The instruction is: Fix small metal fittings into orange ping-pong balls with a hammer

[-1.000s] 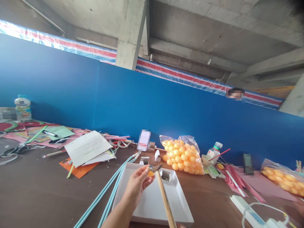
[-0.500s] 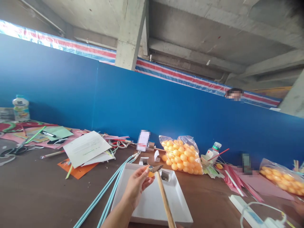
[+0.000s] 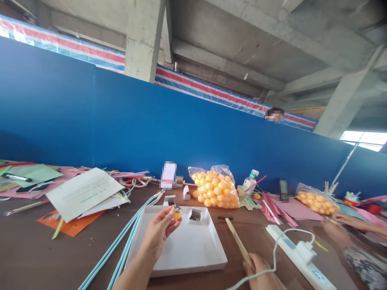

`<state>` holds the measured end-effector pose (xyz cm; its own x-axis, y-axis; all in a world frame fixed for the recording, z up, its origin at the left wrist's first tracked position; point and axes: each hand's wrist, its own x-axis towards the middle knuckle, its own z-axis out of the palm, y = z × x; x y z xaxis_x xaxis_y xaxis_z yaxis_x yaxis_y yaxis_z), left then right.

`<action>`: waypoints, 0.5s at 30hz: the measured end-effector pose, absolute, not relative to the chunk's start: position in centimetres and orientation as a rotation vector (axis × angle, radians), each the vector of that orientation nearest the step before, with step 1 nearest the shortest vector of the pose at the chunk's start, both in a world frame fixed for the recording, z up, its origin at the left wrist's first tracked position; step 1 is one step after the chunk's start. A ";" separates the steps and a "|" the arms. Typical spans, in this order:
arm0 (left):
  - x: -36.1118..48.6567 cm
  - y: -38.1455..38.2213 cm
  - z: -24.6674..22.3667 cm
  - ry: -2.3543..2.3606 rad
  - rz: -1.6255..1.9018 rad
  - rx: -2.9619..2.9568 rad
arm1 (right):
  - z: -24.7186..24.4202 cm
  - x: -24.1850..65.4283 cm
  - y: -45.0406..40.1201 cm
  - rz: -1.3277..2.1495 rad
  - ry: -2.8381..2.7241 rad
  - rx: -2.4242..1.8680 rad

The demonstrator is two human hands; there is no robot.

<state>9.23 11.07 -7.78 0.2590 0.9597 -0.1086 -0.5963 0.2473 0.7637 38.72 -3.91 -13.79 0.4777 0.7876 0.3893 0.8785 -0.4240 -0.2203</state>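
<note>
My left hand (image 3: 160, 231) is closed in a pinch around an orange ball (image 3: 177, 216) with shiny silver studs on its upper side. It holds the ball above a shallow white box tray (image 3: 208, 264). Inside the tray, a small open white box (image 3: 196, 216) has little metal pieces in it. My right hand (image 3: 260, 270) grips the wooden handle of a hammer (image 3: 237, 237) to the right of the tray. The hammer's dark head lies low over the brown table, apart from the ball.
A bag of orange balls (image 3: 216, 189) sits behind the tray. Light blue cords (image 3: 121, 245) run along its left side. Papers (image 3: 87, 193) lie farther left. On the right are a white power strip (image 3: 299, 257) with a cable and another person's hands (image 3: 338, 229).
The hammer has moved right, away from the ball to beside the tray, and my right hand has come into view. The view has turned right. The ball stays in my left hand.
</note>
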 end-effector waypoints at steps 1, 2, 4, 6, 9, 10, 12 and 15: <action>9.2 11.1 -7.9 0.654 1.169 0.680 | -14.1 38.9 -3.8 -0.332 -1.378 -2.367; 9.2 11.2 -8.0 0.654 1.169 0.686 | -14.4 39.0 -3.7 -0.340 -1.374 -2.388; 9.2 11.3 -8.1 0.654 1.165 0.696 | -14.4 38.9 -3.8 -0.359 -1.391 -2.426; 9.2 11.3 -8.2 0.659 1.162 0.703 | -14.0 38.9 -4.0 -0.371 -1.448 -2.447; 9.3 11.3 -8.3 0.663 1.166 0.703 | -13.2 38.7 -3.9 -0.388 -1.486 -2.426; 9.3 11.3 -8.3 0.662 1.167 0.703 | -12.9 38.5 -3.6 -0.394 -1.491 -2.381; 9.3 11.3 -8.3 0.660 1.168 0.705 | -12.0 37.4 -2.4 -0.401 -1.523 -2.235; 9.4 11.3 -8.2 0.662 1.168 0.706 | -9.9 34.6 0.6 -0.292 -1.631 -2.054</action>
